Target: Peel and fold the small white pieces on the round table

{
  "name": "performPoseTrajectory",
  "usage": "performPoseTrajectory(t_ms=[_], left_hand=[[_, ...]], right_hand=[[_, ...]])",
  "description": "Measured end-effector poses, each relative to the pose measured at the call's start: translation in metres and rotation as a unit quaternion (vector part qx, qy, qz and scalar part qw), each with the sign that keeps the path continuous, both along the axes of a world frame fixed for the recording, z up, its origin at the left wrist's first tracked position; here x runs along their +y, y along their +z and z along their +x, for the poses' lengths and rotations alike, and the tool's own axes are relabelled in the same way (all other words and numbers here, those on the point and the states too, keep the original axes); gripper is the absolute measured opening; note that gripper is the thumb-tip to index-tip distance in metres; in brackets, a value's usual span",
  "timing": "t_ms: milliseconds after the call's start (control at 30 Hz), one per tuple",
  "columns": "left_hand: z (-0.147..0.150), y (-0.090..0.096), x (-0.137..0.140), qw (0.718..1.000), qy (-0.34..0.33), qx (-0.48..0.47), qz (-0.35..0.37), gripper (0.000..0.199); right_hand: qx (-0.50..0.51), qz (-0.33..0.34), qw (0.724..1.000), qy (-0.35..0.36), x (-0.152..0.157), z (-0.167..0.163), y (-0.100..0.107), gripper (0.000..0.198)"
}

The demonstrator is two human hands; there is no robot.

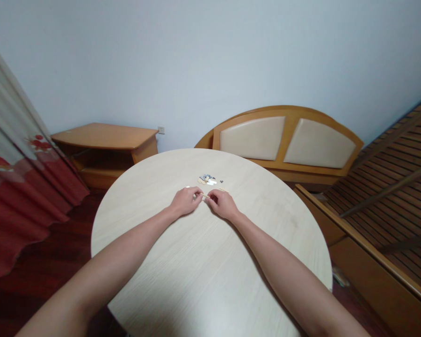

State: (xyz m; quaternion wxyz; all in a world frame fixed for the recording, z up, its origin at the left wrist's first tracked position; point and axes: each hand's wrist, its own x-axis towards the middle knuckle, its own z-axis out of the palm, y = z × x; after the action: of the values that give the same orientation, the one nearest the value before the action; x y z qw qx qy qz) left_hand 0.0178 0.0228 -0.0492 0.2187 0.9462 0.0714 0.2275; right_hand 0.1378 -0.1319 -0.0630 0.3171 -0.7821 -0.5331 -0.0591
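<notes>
Both hands meet over the middle of a round, pale counter point(203, 271), a small pale piece point(204, 197) pinched between them. The left hand point(186, 201) comes in from the near left, its fingers drawn narrow on the left end of the piece. The right hand point(223, 204) comes from the near right, its fingers closed just as narrowly on the other end. The piece is too small to make out its exact shape.

Just beyond the fingers, on the far side, lies a little heap of small parts point(206, 179), grey, white and tan, some overlapping. A dark part point(221, 181) lies alone just right of the heap, and a thin tan strip point(224, 190) lies right beside the far side of the right hand.

At the far left, past the counter's edge, stands a wooden cabinet point(105, 135) with an open shelf; a red and white curtain point(35, 206) hangs nearer on the left. At the far right, a padded headboard point(286, 140) stands against the wall, and a slatted wooden frame point(400, 196) fills the right side.
</notes>
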Motion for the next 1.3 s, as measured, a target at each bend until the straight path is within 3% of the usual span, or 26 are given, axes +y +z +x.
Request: performPoseTrajectory(t_ms=[367, 900, 1300], left_hand=[[0.0019, -0.0044, 0.0031, 1.000, -0.017, 0.008, -0.002, 0.025], [-0.0013, 0.0038, -0.0013, 1.000, -0.002, 0.031, -0.001, 0.031], [-0.0003, 0.0031, -0.0023, 1.000, 0.007, 0.021, -0.004, 0.026]], right_hand=[[-0.004, -0.009, 1.000, 0.008, 0.0008, 0.0016, -0.0010, 0.015], [-0.007, -0.012, 1.000, 0.008, -0.0001, -0.0004, 0.0005, 0.016], [-0.009, -0.005, 1.000, 0.012, 0.0008, -0.0001, -0.0007, 0.017]])
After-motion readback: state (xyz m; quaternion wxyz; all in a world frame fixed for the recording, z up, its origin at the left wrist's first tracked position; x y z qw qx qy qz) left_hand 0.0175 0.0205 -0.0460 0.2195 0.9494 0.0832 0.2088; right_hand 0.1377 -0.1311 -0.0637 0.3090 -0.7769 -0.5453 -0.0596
